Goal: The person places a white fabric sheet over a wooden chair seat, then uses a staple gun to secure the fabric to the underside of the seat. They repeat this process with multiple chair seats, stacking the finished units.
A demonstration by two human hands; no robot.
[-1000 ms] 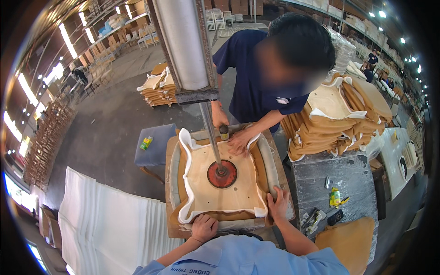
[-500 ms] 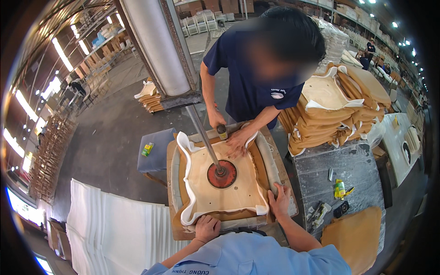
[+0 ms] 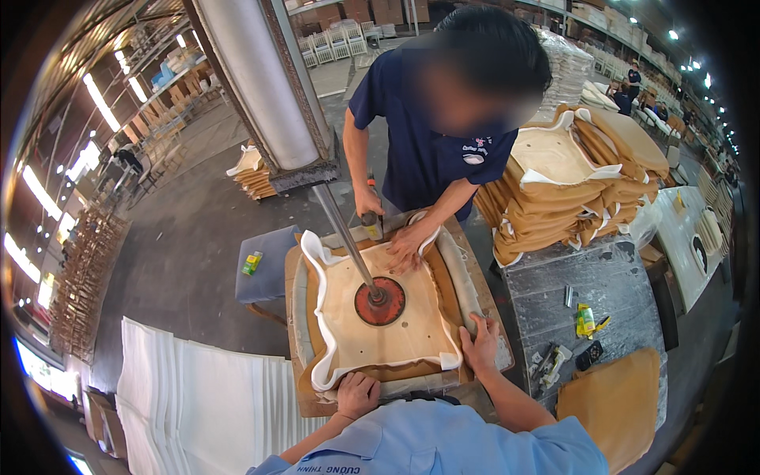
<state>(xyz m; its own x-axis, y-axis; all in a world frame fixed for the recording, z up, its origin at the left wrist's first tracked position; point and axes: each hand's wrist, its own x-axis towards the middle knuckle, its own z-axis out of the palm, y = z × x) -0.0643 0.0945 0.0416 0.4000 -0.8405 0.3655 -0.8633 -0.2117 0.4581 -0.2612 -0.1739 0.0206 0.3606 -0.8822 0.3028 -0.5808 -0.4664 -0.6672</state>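
Observation:
A pale wooden seat panel (image 3: 380, 347), edged with white foam and brown covering, lies in a padded frame (image 3: 465, 265). A round red press plate (image 3: 366, 307) on a metal rod (image 3: 339, 226) sits on the panel's middle. My left hand (image 3: 359, 394) curls its fingers over the frame's near rim. At the near right corner my right hand (image 3: 481, 350) grips the rim, thumb and fingers apart. Across from me, a co-worker's left hand (image 3: 406, 247) lies on the panel's far part, while their right hand (image 3: 366, 199) holds a handheld power tool (image 3: 371, 223) at the far rim.
Overhead stands a thick press cylinder (image 3: 265, 87). White foam sheets (image 3: 190, 396) are stacked at the near left, beside a blue-grey padded stool (image 3: 265, 273). On the right, a grey table (image 3: 586, 289) carries tools, a brown cover (image 3: 613, 408) and a pile of covered seats (image 3: 570, 198).
The view has shifted slightly. The co-worker's tool has moved a little to the left along the far rim. Both my hands keep their places on the frame.

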